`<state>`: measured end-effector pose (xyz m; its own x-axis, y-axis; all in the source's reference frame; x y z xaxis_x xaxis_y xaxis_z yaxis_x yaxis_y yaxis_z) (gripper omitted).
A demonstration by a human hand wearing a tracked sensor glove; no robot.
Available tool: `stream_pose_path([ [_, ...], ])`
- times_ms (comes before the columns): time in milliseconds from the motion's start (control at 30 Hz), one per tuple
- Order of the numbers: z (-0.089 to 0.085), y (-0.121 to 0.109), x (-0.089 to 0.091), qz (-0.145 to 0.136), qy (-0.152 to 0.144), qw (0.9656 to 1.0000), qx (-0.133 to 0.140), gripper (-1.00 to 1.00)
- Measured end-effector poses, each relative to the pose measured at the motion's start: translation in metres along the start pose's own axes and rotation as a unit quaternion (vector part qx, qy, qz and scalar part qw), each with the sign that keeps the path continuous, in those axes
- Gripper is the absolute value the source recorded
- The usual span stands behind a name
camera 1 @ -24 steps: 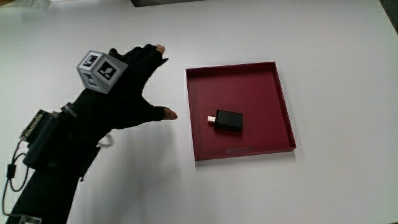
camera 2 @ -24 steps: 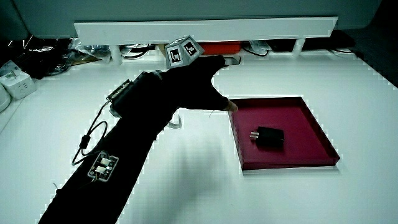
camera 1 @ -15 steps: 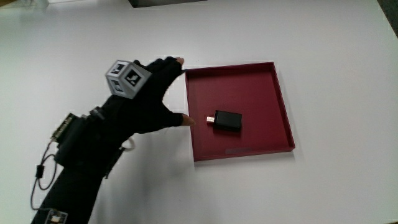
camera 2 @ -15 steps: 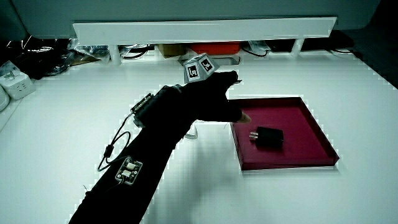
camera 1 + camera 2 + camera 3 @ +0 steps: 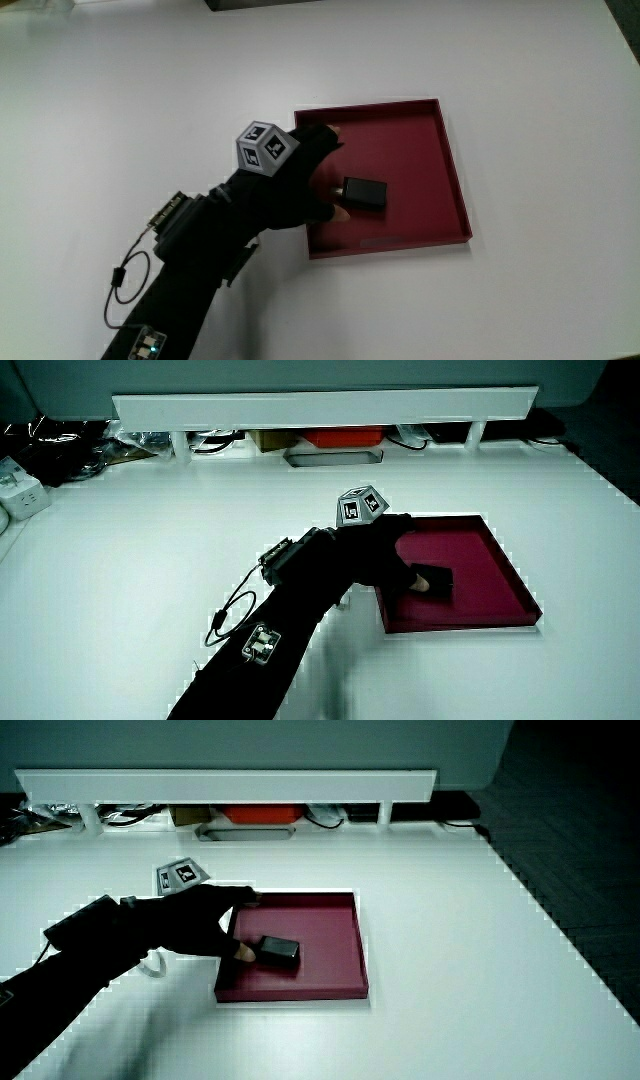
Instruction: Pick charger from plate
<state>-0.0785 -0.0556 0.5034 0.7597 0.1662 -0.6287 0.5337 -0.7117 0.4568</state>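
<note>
White and mostly bare, the surface (image 5: 520, 90) carries one landmark, a shallow dark-red square plate (image 5: 445, 170) with a low raised rim, and everything else is best placed against it. In both side views a low white partition (image 5: 320, 405) runs along the surface's edge farthest from the person, with cables and small clutter beneath it.

Coming in from the person's side, the gloved forearm (image 5: 190, 260) crosses the bare surface with a small box and a looped wire strapped to it. The hand (image 5: 295, 185) reaches over the plate's rim at the side nearest the forearm, its patterned cube (image 5: 262, 150) riding on the back of the glove just outside that rim.

The grip is partly open and holds nothing: thumb and forefinger are spread into a pinch shape, the thumb tip (image 5: 243, 954) at or just beside the nearer end of the charger (image 5: 366, 193), the other fingers above the plate floor. Whether the thumb actually touches is too close to tell. That spread looks chosen to straddle the charger's short sides.

The charger itself, a small black block, lies flat on the plate floor near the plate's middle, in a side view (image 5: 437, 580) half hidden by the fingers. The low rim lets the hand come in at a shallow angle. By my reading the reach is nearly finished and the closing of the fingers is the step in hand
</note>
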Motion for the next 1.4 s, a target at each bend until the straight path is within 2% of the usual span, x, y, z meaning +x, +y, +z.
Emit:
stream_pose_path([
  [100, -0.013, 0.008, -0.001, -0.003, -0.014, 0.9999, -0.007, 0.0],
  [167, -0.019, 0.012, 0.002, -0.006, -0.013, 0.9999, -0.009, 0.0],
  [233, -0.021, 0.016, 0.007, -0.005, 0.002, 0.9999, -0.011, 0.0],
  [500, -0.042, 0.026, 0.015, -0.007, 0.014, 0.9994, -0.031, 0.0],
  [733, -0.046, 0.027, 0.021, -0.009, 0.028, 0.999, -0.033, 0.0],
  [767, -0.047, 0.027, 0.021, -0.008, 0.028, 0.9989, -0.036, 0.05],
  [900, -0.05, 0.028, 0.017, -0.016, 0.019, 0.9994, -0.023, 0.25],
  [967, -0.049, 0.027, 0.018, -0.012, 0.02, 0.9995, -0.02, 0.35],
  [1167, -0.048, 0.025, 0.019, -0.025, 0.02, 0.9995, -0.001, 0.65],
  [1267, -0.049, 0.024, 0.017, -0.023, 0.009, 0.9997, -0.001, 0.8],
  [1400, -0.049, 0.024, 0.017, -0.031, 0.01, 0.9994, 0.007, 1.0],
])
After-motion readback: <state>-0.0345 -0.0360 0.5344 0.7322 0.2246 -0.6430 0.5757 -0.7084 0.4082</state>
